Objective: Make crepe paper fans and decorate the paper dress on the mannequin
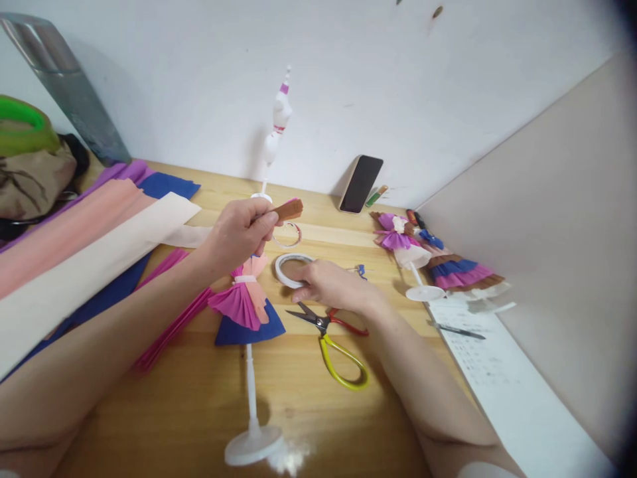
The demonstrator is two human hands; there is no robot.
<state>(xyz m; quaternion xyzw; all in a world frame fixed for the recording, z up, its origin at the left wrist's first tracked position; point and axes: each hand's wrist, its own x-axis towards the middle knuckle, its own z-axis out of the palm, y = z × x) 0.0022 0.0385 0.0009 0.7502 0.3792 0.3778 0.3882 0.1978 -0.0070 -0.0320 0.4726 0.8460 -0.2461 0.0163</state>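
Note:
My left hand (242,230) is closed around the top of a small mannequin on a white stand (253,443), pinching a brown paper strip (288,210) against it. The mannequin wears a pink, magenta and blue crepe paper dress (245,309). My right hand (326,284) rests on the wooden table (298,398) with its fingers closed on a white tape roll (291,267). A second, clear tape roll (288,235) lies just behind my left hand.
Red and yellow handled scissors (332,332) lie by my right wrist. Crepe paper sheets (74,245) cover the left. A bare white mannequin (277,133), a leaning phone (361,183), two dressed dolls (432,262), a pen on paper (460,330) sit behind and right.

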